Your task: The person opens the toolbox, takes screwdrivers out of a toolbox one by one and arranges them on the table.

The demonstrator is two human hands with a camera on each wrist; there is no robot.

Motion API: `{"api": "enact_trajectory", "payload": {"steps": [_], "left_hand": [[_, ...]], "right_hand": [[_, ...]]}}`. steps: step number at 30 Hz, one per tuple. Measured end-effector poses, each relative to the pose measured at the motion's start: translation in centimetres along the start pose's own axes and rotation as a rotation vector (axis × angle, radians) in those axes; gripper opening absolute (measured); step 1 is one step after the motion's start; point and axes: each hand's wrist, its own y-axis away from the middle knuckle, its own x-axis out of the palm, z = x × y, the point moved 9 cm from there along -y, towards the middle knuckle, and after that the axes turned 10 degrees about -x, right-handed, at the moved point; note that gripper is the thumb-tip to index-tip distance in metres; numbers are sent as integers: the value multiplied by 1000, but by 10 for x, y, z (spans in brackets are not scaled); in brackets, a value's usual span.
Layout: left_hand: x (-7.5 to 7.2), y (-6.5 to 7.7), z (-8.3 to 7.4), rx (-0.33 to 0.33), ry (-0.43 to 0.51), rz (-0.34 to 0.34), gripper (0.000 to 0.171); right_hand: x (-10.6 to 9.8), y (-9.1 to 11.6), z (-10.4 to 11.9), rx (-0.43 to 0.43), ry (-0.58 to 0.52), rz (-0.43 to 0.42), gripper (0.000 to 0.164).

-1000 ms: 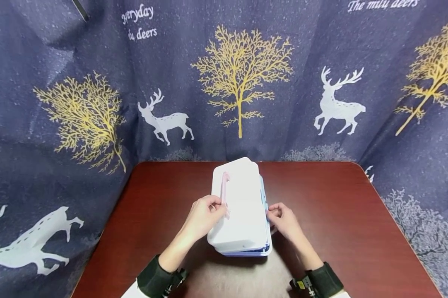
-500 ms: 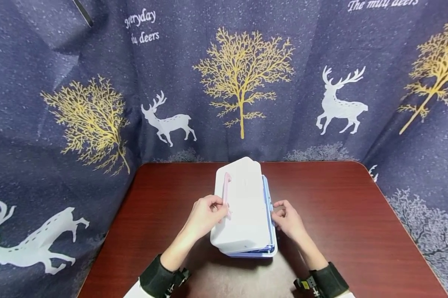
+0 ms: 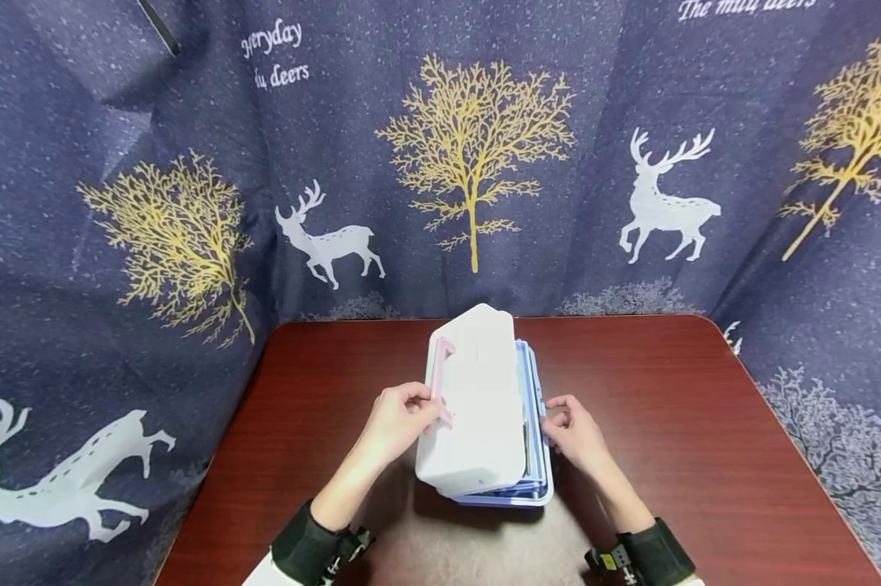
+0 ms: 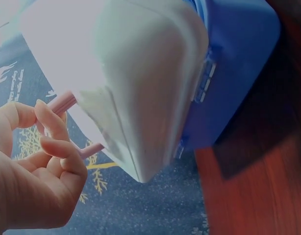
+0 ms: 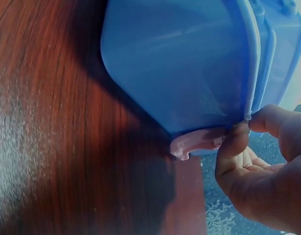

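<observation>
A blue plastic storage box (image 3: 549,487) with a white lid (image 3: 480,407) sits mid-table. The lid is partly raised, tilting up from its right side, so a strip of the blue inside shows. My left hand (image 3: 395,423) pinches the pink carry handle (image 3: 437,374) on the lid, thumb and fingers round its bar. At the box's right rim, my right hand (image 3: 578,433) pinches the edge between thumb and forefinger. Below those fingers, a pink latch (image 5: 197,142) hangs in the right wrist view. Hinges (image 4: 205,81) join lid and box in the left wrist view.
The box stands on a reddish-brown wooden table (image 3: 675,391). A dark blue curtain (image 3: 528,163) with deer and trees hangs behind and at both sides. Inside the box, a blue inner tray (image 5: 285,46) and a slim dark item (image 3: 526,448) show at the gap.
The lid has tipped further up and to the left, with my left hand on its handle. The gap along the right side has widened, and my right hand has shifted slightly right with the rim.
</observation>
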Motion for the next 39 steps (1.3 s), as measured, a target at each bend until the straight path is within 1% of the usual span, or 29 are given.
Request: {"api": "enact_trajectory", "payload": {"steps": [7,11,17,20,23,28,30,35,37,39], "left_hand": [[-8,-1,9,-22,73,12,8],[-13,-1,14,-34,95,25,8],[-20,-1,22,-20,140,61,11],[-23,-2,29,-19,165,73,11],[-28,-3,39,-47,173,73,12],[-36,-4,59,-121,159,82,13],[-39,-5,64,-134,141,103,14],[-49,-7,75,-137,99,154,16],[-50,-7,82,-152,105,180,19],[-48,-6,90,-174,126,224,23]], "right_hand": [[-8,0,-2,2,17,-4,31],[-12,1,-3,3,24,-3,32],[-20,3,-6,-5,35,-13,31],[-22,3,-8,-9,28,-11,32],[-23,3,-11,-12,8,-7,32],[-25,2,-13,-18,-11,2,32],[-26,2,-13,-24,-4,0,32],[-27,2,-13,-25,20,-5,32],[-28,2,-13,-22,31,-8,33],[-29,1,-13,-18,43,-19,33]]}}
